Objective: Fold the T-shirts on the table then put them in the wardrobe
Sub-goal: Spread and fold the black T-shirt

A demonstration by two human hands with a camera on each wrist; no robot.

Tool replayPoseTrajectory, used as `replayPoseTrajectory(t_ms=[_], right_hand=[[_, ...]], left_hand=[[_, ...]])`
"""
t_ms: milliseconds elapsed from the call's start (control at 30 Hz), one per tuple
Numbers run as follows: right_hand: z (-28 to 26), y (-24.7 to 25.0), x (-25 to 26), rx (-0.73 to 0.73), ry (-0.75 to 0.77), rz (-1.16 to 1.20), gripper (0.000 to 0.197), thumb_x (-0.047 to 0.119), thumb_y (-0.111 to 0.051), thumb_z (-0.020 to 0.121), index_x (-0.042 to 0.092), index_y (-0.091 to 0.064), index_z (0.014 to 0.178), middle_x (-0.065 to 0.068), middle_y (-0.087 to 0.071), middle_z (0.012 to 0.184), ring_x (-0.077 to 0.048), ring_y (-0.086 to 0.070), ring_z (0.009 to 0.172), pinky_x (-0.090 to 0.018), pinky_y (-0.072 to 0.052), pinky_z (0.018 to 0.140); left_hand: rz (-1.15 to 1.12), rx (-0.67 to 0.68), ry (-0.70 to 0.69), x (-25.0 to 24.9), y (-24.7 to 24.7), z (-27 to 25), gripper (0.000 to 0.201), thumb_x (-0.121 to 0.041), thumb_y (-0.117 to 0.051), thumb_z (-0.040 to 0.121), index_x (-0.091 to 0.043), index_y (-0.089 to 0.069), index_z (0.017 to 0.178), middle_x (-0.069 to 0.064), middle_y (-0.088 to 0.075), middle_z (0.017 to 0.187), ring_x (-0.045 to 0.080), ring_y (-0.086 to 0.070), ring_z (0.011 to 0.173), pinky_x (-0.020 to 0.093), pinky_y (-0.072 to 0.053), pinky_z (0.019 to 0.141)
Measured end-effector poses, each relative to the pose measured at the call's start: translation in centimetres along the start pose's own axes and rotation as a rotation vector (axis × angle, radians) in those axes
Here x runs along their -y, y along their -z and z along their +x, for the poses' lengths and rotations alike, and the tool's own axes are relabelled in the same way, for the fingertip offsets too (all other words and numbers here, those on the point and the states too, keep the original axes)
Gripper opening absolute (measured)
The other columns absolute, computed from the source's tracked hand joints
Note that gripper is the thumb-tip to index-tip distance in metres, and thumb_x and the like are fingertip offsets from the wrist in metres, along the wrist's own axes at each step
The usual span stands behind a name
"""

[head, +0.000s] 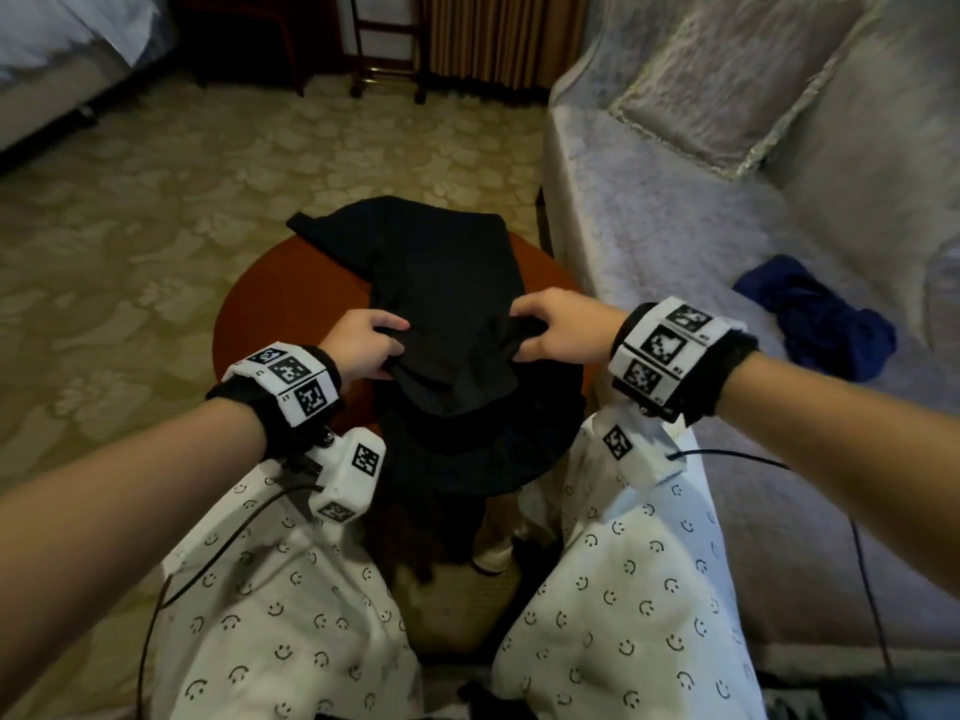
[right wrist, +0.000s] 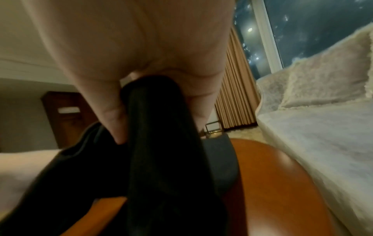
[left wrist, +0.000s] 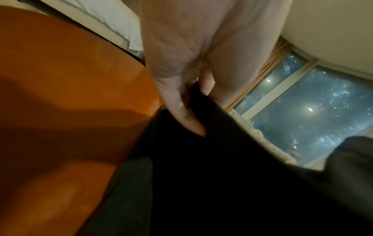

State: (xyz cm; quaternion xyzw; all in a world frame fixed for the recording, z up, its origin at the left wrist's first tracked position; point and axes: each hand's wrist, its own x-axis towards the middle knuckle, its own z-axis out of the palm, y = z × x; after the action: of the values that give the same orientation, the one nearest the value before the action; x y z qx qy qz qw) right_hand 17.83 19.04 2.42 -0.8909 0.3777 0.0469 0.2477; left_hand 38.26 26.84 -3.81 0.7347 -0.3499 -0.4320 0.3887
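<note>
Closest to me, my left hand [head: 363, 343] and right hand [head: 558, 324] each pinch a bunched fold of the black T-shirt [head: 447, 283], thumb against fingers, clamped on cloth at either side of its near part. The shirt lies across the round bench [head: 270, 314], its near end hanging over the bench edge toward my knees and its far end reaching the far rim. I judge that I am at the start of folding this one: gathering it to spread it or turn a first fold. Next I need to lift and draw the cloth flat, keeping both pinches level so it does not slide off the near edge. The bench is small, with bare wood on the left; the sofa [head: 675, 241] crowds its right side, where a blue garment [head: 826, 314] waits. Open carpet [head: 156, 200] lies left and beyond.
</note>
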Motion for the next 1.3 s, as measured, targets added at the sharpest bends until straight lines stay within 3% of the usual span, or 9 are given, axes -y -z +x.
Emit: replayPoseTrajectory(t_ms=[167, 367, 500, 700, 833, 967, 1067, 1200, 1300], right_hand=[[-4.1, 2.3, 3.6, -0.082, -0.068, -0.007, 0.027, 0.028, -0.070, 0.083, 0.018, -0.055, 0.103, 0.002, -0.053, 0.100, -0.018, -0.055, 0.095, -0.028, -0.043, 0.070], [-8.4, 0.2, 5.3, 0.536, -0.130, 0.451, 0.016, 0.021, -0.058, 0.093, 0.006, -0.053, 0.093, -0.007, -0.055, 0.064, -0.016, -0.061, 0.058, -0.030, -0.057, 0.056], [-5.9, -0.1, 3.9, 0.187, -0.232, 0.403, 0.018, 0.023, -0.056, 0.095, 0.007, -0.053, 0.088, -0.007, -0.054, 0.061, -0.016, -0.059, 0.054, -0.031, -0.058, 0.053], [-0.1, -1.4, 1.3, 0.058, -0.363, 0.389, 0.016, 0.026, -0.057, 0.094, 0.010, -0.054, 0.097, -0.006, -0.058, 0.077, -0.016, -0.059, 0.069, -0.032, -0.055, 0.068], [4.1, -2.5, 0.0, -0.029, -0.253, 0.134, 0.033, 0.033, -0.061, 0.091, 0.017, -0.058, 0.120, -0.004, -0.062, 0.116, -0.020, -0.060, 0.106, -0.031, -0.048, 0.088], [7.0, -4.7, -0.8, 0.059, -0.253, -0.072, 0.054, 0.039, -0.057, 0.092, 0.022, -0.041, 0.141, -0.006, -0.040, 0.145, -0.025, -0.044, 0.129, -0.035, -0.040, 0.103], [7.7, -5.2, -0.9, 0.202, -0.227, -0.286, 0.055, 0.046, -0.052, 0.093, 0.023, -0.040, 0.141, -0.007, -0.033, 0.147, -0.028, -0.040, 0.130, -0.037, -0.040, 0.101], [7.8, -3.8, -0.7, 0.536, -0.336, -0.051, 0.036, 0.040, -0.051, 0.095, 0.008, -0.064, 0.102, -0.014, -0.066, 0.101, -0.022, -0.064, 0.077, -0.029, -0.049, 0.066], [8.9, -3.6, -0.9, 0.394, -0.244, -0.143, 0.032, 0.038, -0.052, 0.095, 0.010, -0.063, 0.103, -0.011, -0.065, 0.103, -0.023, -0.063, 0.084, -0.032, -0.049, 0.074]], left_hand=[[-0.050, -0.067, 0.031, -1.5, 0.8, -1.1, 0.041, 0.008, -0.046, 0.093, -0.007, -0.052, 0.131, 0.015, -0.046, 0.133, 0.031, -0.048, 0.121, 0.031, -0.048, 0.079], [0.249, -0.127, 0.001, 0.2, 0.8, -1.8, 0.052, 0.004, -0.057, 0.088, -0.014, -0.049, 0.136, 0.013, -0.044, 0.142, 0.030, -0.043, 0.129, 0.035, -0.042, 0.097], [0.185, 0.087, 0.192, 1.6, 0.2, -2.5, 0.073, 0.003, -0.062, 0.086, -0.025, -0.031, 0.146, 0.012, -0.030, 0.147, 0.035, -0.039, 0.130, 0.046, -0.049, 0.094], [0.154, -0.034, 0.145, 2.5, 0.2, -0.8, 0.077, -0.005, -0.066, 0.085, -0.023, -0.025, 0.148, 0.012, -0.036, 0.145, 0.033, -0.044, 0.127, 0.046, -0.048, 0.097], [0.542, -0.135, -0.085, 2.6, 0.1, 0.6, 0.068, -0.018, -0.066, 0.087, -0.023, -0.030, 0.145, 0.010, -0.032, 0.149, 0.027, -0.036, 0.135, 0.036, -0.038, 0.105], [0.988, 0.070, -0.140, 2.8, 0.0, 1.7, 0.058, -0.031, -0.061, 0.090, -0.033, -0.035, 0.142, 0.004, -0.003, 0.159, 0.028, -0.009, 0.145, 0.043, -0.026, 0.113], [1.179, 0.159, -0.202, 2.3, 0.4, 2.2, 0.042, -0.043, -0.054, 0.092, -0.031, -0.047, 0.132, 0.001, -0.036, 0.144, 0.023, -0.039, 0.130, 0.036, -0.042, 0.099], [1.103, 0.369, -0.177, 0.7, 2.1, 2.1, 0.035, -0.052, -0.051, 0.091, -0.021, -0.065, 0.098, -0.002, -0.066, 0.087, 0.009, -0.058, 0.077, 0.024, -0.043, 0.066], [0.981, 0.295, -0.154, 0.5, 3.3, 3.0, 0.027, -0.047, -0.055, 0.091, -0.023, -0.064, 0.098, -0.001, -0.068, 0.087, 0.008, -0.057, 0.073, 0.023, -0.040, 0.061]])
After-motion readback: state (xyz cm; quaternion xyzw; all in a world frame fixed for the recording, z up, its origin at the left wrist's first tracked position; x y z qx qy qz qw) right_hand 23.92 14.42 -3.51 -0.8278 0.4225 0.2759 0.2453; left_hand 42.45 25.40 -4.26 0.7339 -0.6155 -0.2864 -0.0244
